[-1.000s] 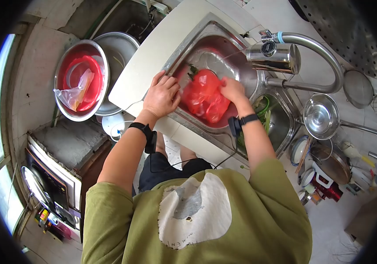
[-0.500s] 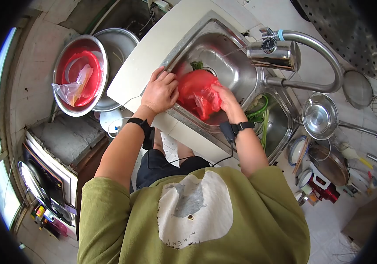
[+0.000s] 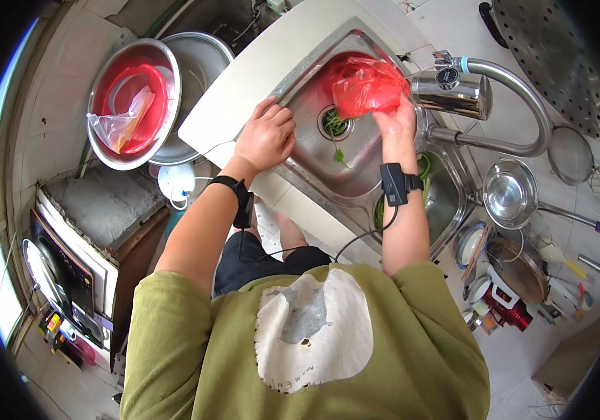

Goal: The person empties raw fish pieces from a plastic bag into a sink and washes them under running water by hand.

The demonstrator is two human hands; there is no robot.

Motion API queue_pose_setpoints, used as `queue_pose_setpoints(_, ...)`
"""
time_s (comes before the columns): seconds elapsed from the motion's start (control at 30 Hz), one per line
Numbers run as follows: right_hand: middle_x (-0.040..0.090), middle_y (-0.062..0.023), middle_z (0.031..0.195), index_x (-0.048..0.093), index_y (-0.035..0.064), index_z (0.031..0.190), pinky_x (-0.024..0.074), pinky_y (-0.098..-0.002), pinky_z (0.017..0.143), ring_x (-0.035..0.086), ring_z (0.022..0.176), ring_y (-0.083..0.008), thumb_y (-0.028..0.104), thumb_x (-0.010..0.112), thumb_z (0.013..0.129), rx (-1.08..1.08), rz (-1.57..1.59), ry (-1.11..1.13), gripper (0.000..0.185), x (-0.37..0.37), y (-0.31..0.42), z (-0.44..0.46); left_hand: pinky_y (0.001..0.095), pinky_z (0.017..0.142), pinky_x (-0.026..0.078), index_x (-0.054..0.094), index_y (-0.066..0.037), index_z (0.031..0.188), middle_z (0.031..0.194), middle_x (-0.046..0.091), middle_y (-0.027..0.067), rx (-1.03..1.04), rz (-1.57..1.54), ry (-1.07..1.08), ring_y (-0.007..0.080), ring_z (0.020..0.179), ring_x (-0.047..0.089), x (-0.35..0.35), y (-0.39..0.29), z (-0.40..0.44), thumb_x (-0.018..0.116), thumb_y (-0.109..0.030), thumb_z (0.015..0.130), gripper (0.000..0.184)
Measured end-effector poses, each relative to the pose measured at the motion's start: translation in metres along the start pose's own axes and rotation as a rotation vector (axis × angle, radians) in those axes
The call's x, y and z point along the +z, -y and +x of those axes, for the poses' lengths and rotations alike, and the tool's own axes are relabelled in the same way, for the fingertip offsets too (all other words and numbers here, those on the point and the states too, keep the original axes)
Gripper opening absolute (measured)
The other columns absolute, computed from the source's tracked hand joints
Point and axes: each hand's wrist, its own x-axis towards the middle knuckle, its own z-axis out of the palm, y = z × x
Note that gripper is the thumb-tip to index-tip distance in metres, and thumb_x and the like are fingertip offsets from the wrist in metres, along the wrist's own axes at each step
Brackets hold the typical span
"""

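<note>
My right hand (image 3: pixel 396 122) grips a crumpled, see-through red plastic bag (image 3: pixel 364 85) over the far part of the steel sink basin (image 3: pixel 307 143). The bag is close to the metal cylinder on the faucet. My left hand (image 3: pixel 268 134) rests at the sink's near-left edge with its fingers curled; its palm is hidden, so I cannot tell whether anything is in it. Green leafy scraps (image 3: pixel 335 126) lie in and around the drain, with a sprig trailing along the basin floor.
A curved faucet (image 3: pixel 541 115) with a steel cylinder (image 3: pixel 454 96) arches on the right. Green stalks lie in the smaller basin (image 3: pixel 443 192), partly behind my right forearm. A metal bowl (image 3: pixel 97 150) holding a red basin stands at left. A long-handled ladle (image 3: pixel 510 192) lies right.
My right hand has moved the red bag up and away, toward the faucet. The drain and its green scraps now show more. My left hand has stayed at the sink's edge.
</note>
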Motion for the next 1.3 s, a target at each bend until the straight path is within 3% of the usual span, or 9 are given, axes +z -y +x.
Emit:
queue_pose_setpoints(0.17,0.058,-0.0183,0.141,0.057,0.0005,0.134,0.039,-0.057,0.114,0.053,0.132,-0.0355,0.021,0.046,0.105,-0.029,0.105,-0.059,0.037,0.026,0.016,-0.013,0.0438,0.118,0.035,0.068,-0.007,0.088,0.098,0.062,0.0055,-0.007,-0.001,-0.004,0.0213,0.103,0.061,0.0,0.002,-0.001,0.064,-0.013,0.079,0.012)
queue_pose_setpoints(0.27,0.058,-0.0185,0.141,0.056,0.0007,0.136,0.0391,-0.0573,0.114,0.053,0.131,-0.036,0.022,0.049,0.104,0.105,0.072,0.092,0.038,0.015,0.019,-0.003,0.0438,0.118,0.035,0.068,-0.008,0.087,0.098,0.062,0.0051,0.004,0.002,-0.01,0.0213,0.103,0.061,0.002,0.003,0.0,0.064,-0.013,0.079,0.011)
queue_pose_setpoints(0.57,0.059,-0.0239,0.134,0.055,-0.0045,0.129,0.0393,-0.0618,0.112,0.053,0.129,-0.0386,0.022,0.064,0.097,-0.054,0.133,0.275,0.043,0.033,0.044,-0.025,0.044,0.117,0.035,0.068,-0.008,0.086,0.097,0.063,0.0049,-0.014,0.003,-0.005,0.0215,0.102,0.061,0.001,0.003,-0.002,0.064,-0.013,0.079,0.01)
queue_pose_setpoints(0.77,0.058,-0.0201,0.139,0.053,-0.0009,0.135,0.0398,-0.0537,0.114,0.053,0.132,-0.0333,0.018,0.043,0.106,-0.239,-0.024,-0.03,0.036,-0.032,0.05,-0.019,0.0438,0.117,0.035,0.068,-0.008,0.085,0.097,0.063,0.005,-0.009,0.004,-0.01,0.0212,0.103,0.061,0.001,0.004,0.0,0.064,-0.013,0.079,0.009)
queue_pose_setpoints(0.87,0.058,-0.0188,0.139,0.052,-0.0006,0.137,0.0403,-0.0542,0.114,0.053,0.132,-0.0321,0.018,0.042,0.107,-0.266,-0.082,0.04,0.037,-0.042,0.058,-0.03,0.0437,0.117,0.035,0.068,-0.008,0.085,0.097,0.063,0.0049,0.006,-0.014,-0.031,0.0211,0.103,0.062,0.001,0.002,-0.005,0.065,-0.013,0.079,0.009)
queue_pose_setpoints(0.93,0.06,-0.0127,0.138,0.055,0.0042,0.136,0.0444,-0.0463,0.111,0.057,0.127,-0.0274,0.01,0.054,0.101,-0.365,-0.121,0.062,0.035,-0.028,0.067,-0.04,0.0436,0.117,0.035,0.068,-0.008,0.085,0.097,0.064,0.0048,-0.005,-0.004,-0.021,0.0211,0.102,0.062,0.002,0.002,-0.002,0.064,-0.013,0.079,0.008)
queue_pose_setpoints(1.07,0.066,-0.0096,0.128,0.061,-0.0002,0.128,0.0491,-0.0415,0.104,0.062,0.119,-0.0232,0.009,0.064,0.097,-0.377,-0.271,0.112,0.033,-0.019,0.076,-0.041,0.0434,0.117,0.036,0.068,-0.008,0.084,0.097,0.063,0.0047,0.011,-0.008,-0.026,0.0209,0.102,0.062,0.003,0.001,-0.002,0.064,-0.012,0.079,0.007)
queue_pose_setpoints(1.2,0.07,-0.0109,0.117,0.064,-0.0013,0.122,0.053,-0.0389,0.098,0.067,0.107,-0.0235,0.011,0.064,0.097,-0.545,-0.353,0.31,0.028,0.004,0.098,-0.068,0.0432,0.117,0.035,0.068,-0.007,0.084,0.097,0.063,0.0042,-0.003,0.0,-0.033,0.0208,0.102,0.061,0.002,0.002,-0.002,0.064,-0.012,0.079,0.007)
queue_pose_setpoints(1.3,0.068,-0.0091,0.125,0.064,0.0026,0.126,0.0494,-0.041,0.106,0.064,0.116,-0.024,0.012,0.076,0.089,-0.557,-0.393,0.312,0.04,-0.001,0.109,-0.072,0.0431,0.117,0.035,0.068,-0.007,0.085,0.097,0.063,0.0041,0.008,-0.007,-0.023,0.0209,0.102,0.061,0.002,0.0,-0.001,0.064,-0.012,0.08,0.008)
